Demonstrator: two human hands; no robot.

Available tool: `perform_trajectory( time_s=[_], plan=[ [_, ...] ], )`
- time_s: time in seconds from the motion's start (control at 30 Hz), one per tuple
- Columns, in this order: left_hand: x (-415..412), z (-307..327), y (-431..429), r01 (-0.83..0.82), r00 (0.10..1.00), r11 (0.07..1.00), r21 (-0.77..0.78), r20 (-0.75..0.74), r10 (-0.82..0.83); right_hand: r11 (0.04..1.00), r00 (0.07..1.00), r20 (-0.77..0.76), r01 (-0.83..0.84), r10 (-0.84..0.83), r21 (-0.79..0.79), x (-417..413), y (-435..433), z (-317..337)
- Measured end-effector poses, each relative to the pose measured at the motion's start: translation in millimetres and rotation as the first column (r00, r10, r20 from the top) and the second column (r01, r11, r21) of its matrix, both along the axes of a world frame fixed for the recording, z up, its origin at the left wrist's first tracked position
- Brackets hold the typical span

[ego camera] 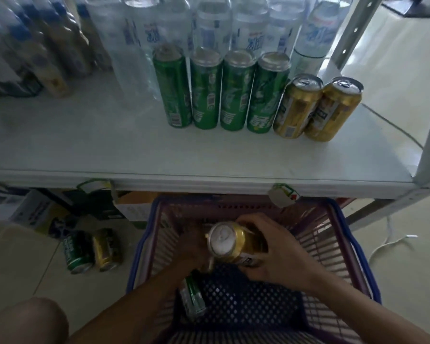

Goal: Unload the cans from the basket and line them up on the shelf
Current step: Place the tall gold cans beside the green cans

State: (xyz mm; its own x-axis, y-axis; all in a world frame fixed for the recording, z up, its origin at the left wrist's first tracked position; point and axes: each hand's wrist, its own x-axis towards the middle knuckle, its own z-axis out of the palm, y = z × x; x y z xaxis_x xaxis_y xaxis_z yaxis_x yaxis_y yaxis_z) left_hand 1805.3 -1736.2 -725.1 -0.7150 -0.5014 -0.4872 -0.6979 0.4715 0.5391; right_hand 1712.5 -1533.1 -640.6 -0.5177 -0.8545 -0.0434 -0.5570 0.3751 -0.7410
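Head view, right hand (278,254) fingers gripping gold can (230,243) inside basket (358,244), left hand (191,249) fingers unclear, shelf (85,150) front bare.

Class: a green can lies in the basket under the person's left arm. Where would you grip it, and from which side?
Grip the green can around the middle of its round body, coming down from above through the basket's open top. It lies on its side on the floor there, so its ends are awkward. The left hand is nearest.
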Motion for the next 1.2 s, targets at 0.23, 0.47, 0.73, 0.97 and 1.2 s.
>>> perform_trajectory(
  time_s=[0.23,0.47,0.73,0.97,1.2],
  plan=[
    [13,138,-48,0.548,0.827,0.787,0.283,-0.323,-0.460,0.893,0.984,-0.074,0.114,-0.162,-0.436,-27,-16,64],
    [10,210,-83,0.522,0.762,0.827,0.206,-0.549,-0.344,0.776,0.934,0.032,0.314,-0.355,-0.548,-47,-49,92],
    [-30,194,-101,0.020,0.518,0.984,0.179,-0.843,0.143,0.813,0.914,0.068,0.389,-0.401,-0.432,-59,-89,87],
    [-43,180,-111,-0.089,0.476,0.986,0.139,-0.864,0.164,0.829,0.906,0.041,0.402,-0.420,-0.389,-65,-115,87],
    [-49,159,-123,-0.089,0.691,0.991,0.102,-0.710,0.136,0.837,0.897,0.008,0.414,-0.441,-0.358,-62,-138,78]
  ],
)
